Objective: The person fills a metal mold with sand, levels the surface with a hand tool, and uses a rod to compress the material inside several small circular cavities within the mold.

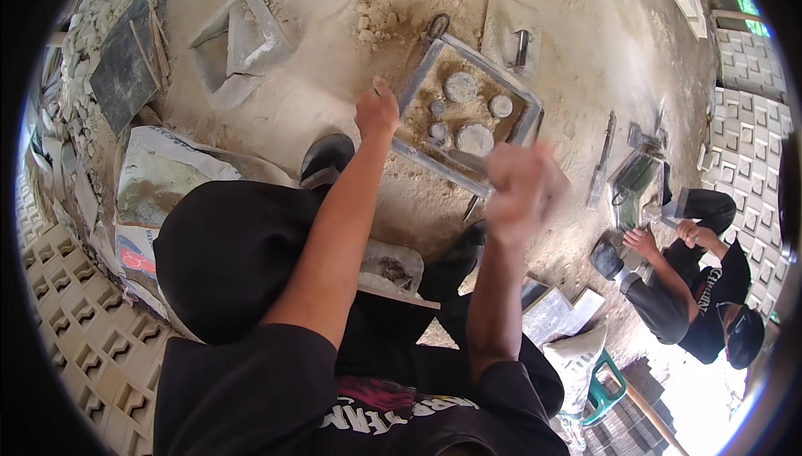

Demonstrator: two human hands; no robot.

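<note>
In front of me lies a square frame (428, 164) filled with brown sand. Several round grey discs (474, 139) of different sizes sit in the sand. Just outside the frame's left side is my left hand (378, 111), curled into a fist; whatever it may hold is hidden. Over the near right corner my right hand (522, 180) is closed and smeared by motion. A narrow flat grey tool (464, 159) seems to stick out of it toward the discs; its exact kind is unclear.
Behind the frame stands a board (511, 34) with a dark metal block. An angular grey frame (242, 47) lies far left, near a dark slab (127, 63). An open sack (167, 172) is at my left. Another person (693, 289) works at the right beside a long bar (601, 159).
</note>
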